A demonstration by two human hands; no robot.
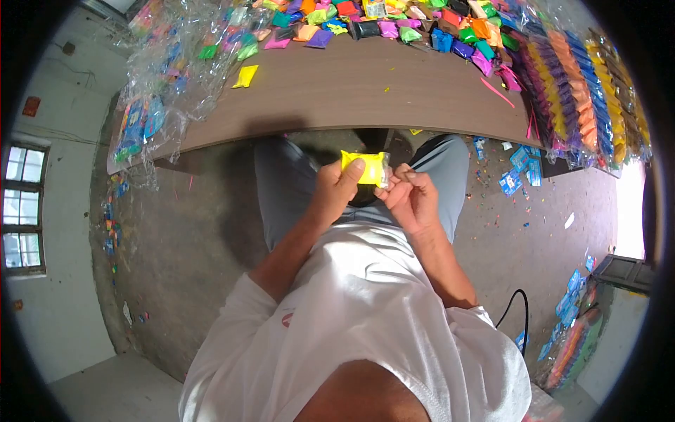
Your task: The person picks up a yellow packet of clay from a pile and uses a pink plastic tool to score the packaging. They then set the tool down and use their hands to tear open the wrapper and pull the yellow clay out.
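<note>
My left hand grips a bright yellow packet of what looks like soft clay, its thumb pressed flat on the front. The packet is held above my lap, below the table's near edge, with its clear crimped end pointing right. Beside that end is my right hand, fingers curled and thumb and forefinger drawn together, fingertips right at the wrapper's edge. Whatever small thing the right fingers may pinch, I cannot tell. Another yellow packet lies alone on the brown table.
Many coloured packets are heaped along the table's far side. Clear plastic bags spread over its left end. Long strips of joined packets hang at the right end. Blue cards and scraps litter the floor.
</note>
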